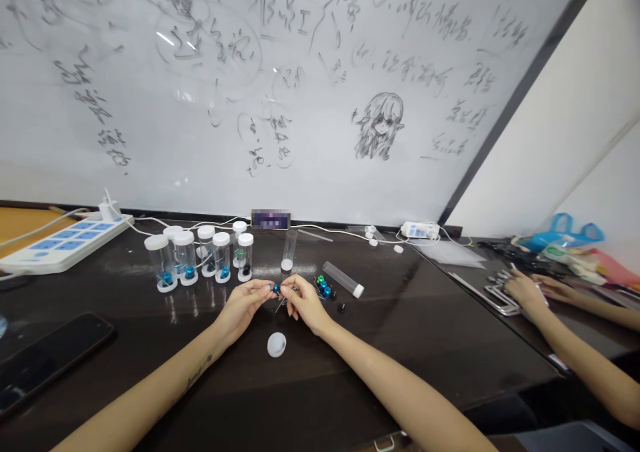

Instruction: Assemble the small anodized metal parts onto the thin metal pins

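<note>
My left hand (241, 311) pinches a small shiny blue piece (275, 289) between thumb and fingertips. Close beside it, the fingers of my right hand (309, 307) are closed on several thin metal rods (281, 303), whose ends poke out toward the left. What these small parts are exactly is too fine to make out. Right of my right hand lies a cluster of small green, blue and black pieces (325, 289). A clear tube with a white cap (343, 279) rests on its side behind them. Nearer me is a loose round white cap (277, 345).
Several capped clear tubes (185, 255) with coloured pieces inside stand at the left. One clear tube (289, 251) stands behind my hands. A power strip (65, 245) and a black phone (55, 359) lie left. Another person's hands (527, 291) handle metal parts at right.
</note>
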A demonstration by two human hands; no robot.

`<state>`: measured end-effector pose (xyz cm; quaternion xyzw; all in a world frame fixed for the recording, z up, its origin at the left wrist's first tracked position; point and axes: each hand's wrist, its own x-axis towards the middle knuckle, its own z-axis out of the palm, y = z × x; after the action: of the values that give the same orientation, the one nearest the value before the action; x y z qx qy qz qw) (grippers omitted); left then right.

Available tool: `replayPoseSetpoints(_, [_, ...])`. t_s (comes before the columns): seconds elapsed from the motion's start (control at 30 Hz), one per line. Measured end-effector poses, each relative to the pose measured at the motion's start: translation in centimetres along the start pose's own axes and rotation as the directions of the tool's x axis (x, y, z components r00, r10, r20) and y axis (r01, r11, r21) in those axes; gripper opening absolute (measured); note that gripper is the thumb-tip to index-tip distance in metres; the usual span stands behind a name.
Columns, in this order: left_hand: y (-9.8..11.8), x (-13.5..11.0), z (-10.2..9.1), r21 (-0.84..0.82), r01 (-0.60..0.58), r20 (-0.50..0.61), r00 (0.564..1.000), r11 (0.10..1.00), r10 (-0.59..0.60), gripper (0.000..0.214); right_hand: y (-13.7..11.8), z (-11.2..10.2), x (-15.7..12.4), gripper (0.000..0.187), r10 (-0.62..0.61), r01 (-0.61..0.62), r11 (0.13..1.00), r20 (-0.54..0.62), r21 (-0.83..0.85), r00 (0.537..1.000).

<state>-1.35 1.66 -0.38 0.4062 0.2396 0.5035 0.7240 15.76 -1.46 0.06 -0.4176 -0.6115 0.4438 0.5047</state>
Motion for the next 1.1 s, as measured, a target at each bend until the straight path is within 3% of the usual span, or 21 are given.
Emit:
replayPoseSetpoints(0.33, [-0.2,0.1,-0.16,0.014,0.009,0.011,1.0,1.0,-0.009,0.015,0.38,-0.05,0.31,0.04,0.049,-0.048,0.998,0.036,-0.036,0.998])
replayPoseSetpoints(0.73, [-0.24,0.19,-0.2,0.005,-0.005,0.001,1.0,1.0,0.005,0.015,0.32,-0.11,0.13,0.025,0.007,-0.008,1.0,0.048,0.012,0.999])
replayPoseSetpoints(1.1, [-0.28,0.02,-0.26,0.018,0.006,0.033,0.999,1.0,-0.007,0.014,0.26,-0.03,0.18,0.037,0.043,-0.041,0.998,0.057,-0.039,0.997])
